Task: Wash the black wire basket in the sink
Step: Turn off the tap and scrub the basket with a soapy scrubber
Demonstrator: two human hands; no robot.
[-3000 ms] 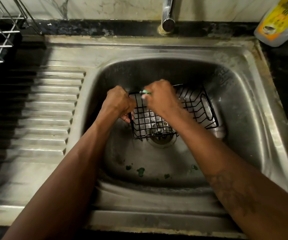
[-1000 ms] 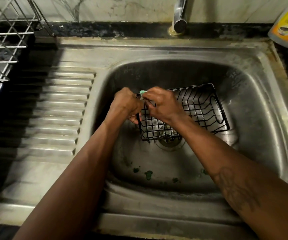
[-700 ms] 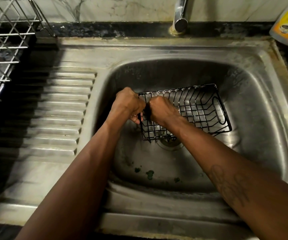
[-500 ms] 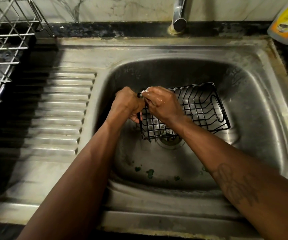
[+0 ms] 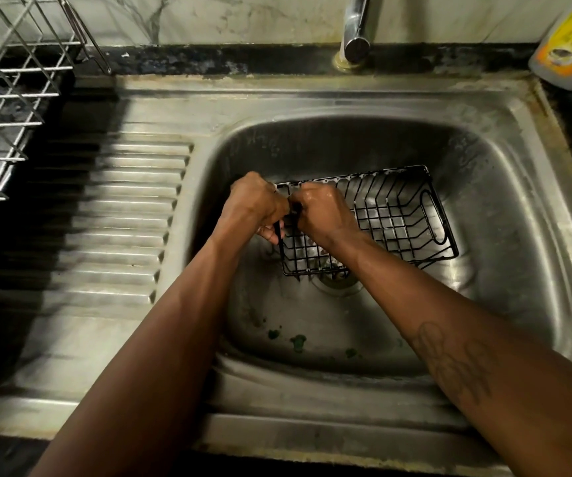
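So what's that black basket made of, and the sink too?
The black wire basket looks like thin metal wire with a black coating, probably paint or plastic: the rods are slim, evenly dark and a little glossy. The sink looks like stainless steel: silvery grey, dull and scuffed, with soft reflections on its curved walls and pressed ridges on the side board.

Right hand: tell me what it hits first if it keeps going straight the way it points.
The right hand points up and left along its forearm, so it would likely meet the left hand first, knuckles almost touching over the black wire basket end. Depth is unclear.
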